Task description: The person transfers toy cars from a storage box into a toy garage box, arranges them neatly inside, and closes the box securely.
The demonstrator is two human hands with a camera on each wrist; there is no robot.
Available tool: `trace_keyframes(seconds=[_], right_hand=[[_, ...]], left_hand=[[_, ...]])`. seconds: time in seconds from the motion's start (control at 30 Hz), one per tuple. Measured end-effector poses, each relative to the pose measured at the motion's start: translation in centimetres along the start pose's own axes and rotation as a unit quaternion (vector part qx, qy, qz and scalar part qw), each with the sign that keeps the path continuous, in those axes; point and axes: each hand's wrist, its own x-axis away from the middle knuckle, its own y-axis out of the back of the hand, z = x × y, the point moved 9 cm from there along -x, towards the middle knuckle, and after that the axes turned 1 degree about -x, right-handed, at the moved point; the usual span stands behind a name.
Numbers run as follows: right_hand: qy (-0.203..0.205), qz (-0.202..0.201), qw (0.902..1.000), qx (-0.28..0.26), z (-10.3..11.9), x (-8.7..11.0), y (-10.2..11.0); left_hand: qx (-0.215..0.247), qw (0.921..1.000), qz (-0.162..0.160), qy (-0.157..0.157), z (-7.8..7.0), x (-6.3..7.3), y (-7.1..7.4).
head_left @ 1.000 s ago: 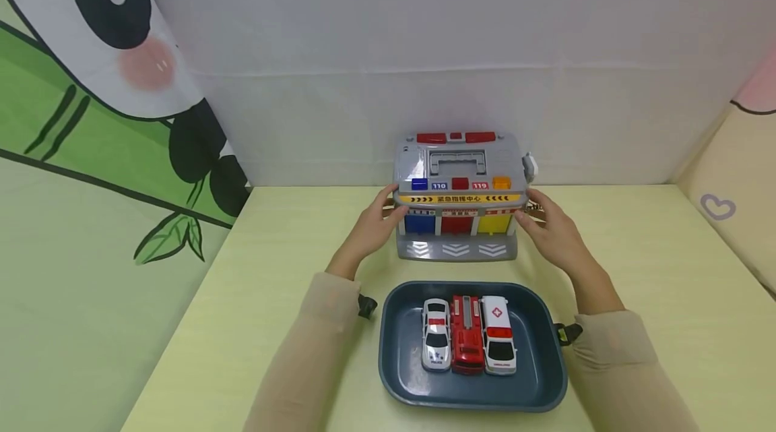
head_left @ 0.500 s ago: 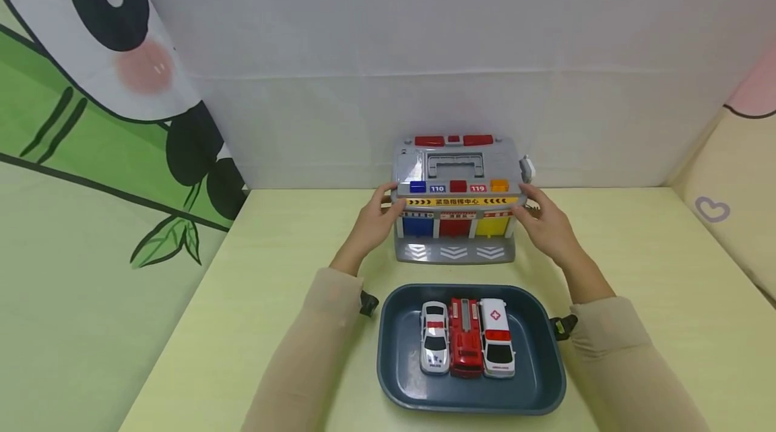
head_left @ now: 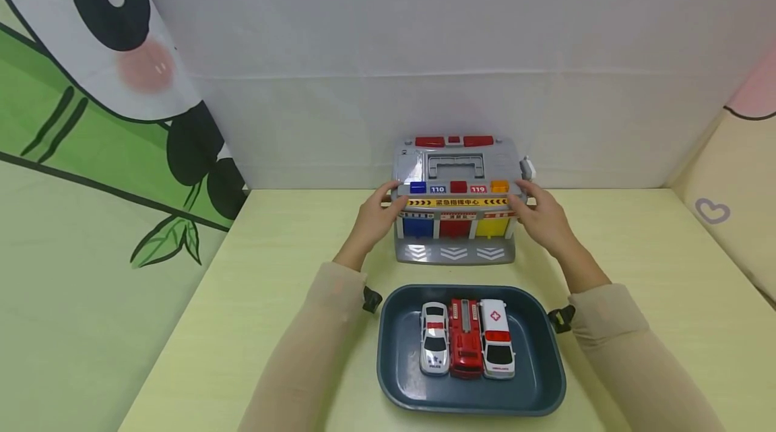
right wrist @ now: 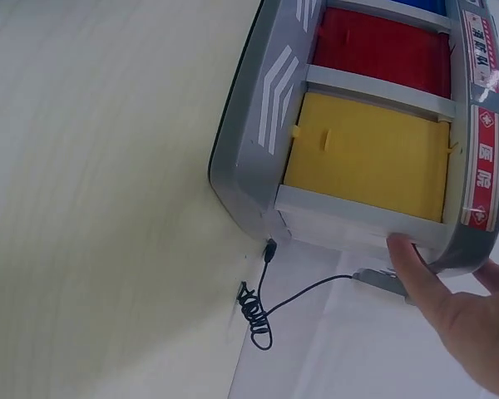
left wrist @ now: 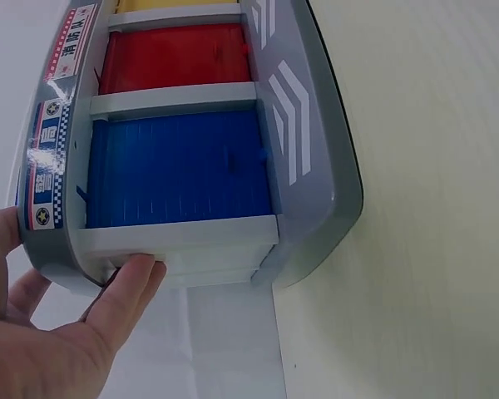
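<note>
A grey toy garage [head_left: 455, 253] stands upright against the white backdrop, with blue [left wrist: 179, 166], red and yellow [right wrist: 366, 154] doors, all closed. My left hand [head_left: 371, 220] grips its left front roof corner; in the left wrist view, fingers [left wrist: 133, 295] touch the side wall under the roof edge. My right hand [head_left: 548, 222] holds the matching right corner, its thumb lying over the front edge of the roof. Some fingertips are hidden behind the garage. Nearer me, a dark blue tray [head_left: 473, 405] holds a toy police car [head_left: 434, 339], a red toy fire engine [head_left: 466, 341] and a toy ambulance [head_left: 498, 341].
A black coiled cord [right wrist: 254, 309] hangs by the garage's right side, joined to a grey handset-like part [right wrist: 382, 283]. The pale yellow table [head_left: 291, 243] meets a white cloth [head_left: 376, 48] at the back. A printed cartoon cloth [head_left: 91, 115] lies along the left.
My right hand has shifted slightly left, farther over the garage's roof corner. The left hand stays almost where it was. Garage, tray and toy vehicles keep their places.
</note>
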Motion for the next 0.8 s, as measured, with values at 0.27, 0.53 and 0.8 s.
trace_keyframes(seconds=[0.27,0.53,0.8], right_hand=[[0.009,-0.030,0.9989,0.034,0.4,-0.6,0.4],[-0.013,-0.043,0.9989,0.011,0.0,-0.8,0.7],[-0.073,-0.024,0.9937,-0.082,-0.4,-1.1,0.4]], left_hand=[[0.017,0.9997,-0.001,0.019,0.2,-0.1,-0.1],[0.029,0.9991,-0.017,0.024,0.2,0.0,-0.1],[0.027,0.9994,-0.012,0.019,0.2,0.1,0.1]])
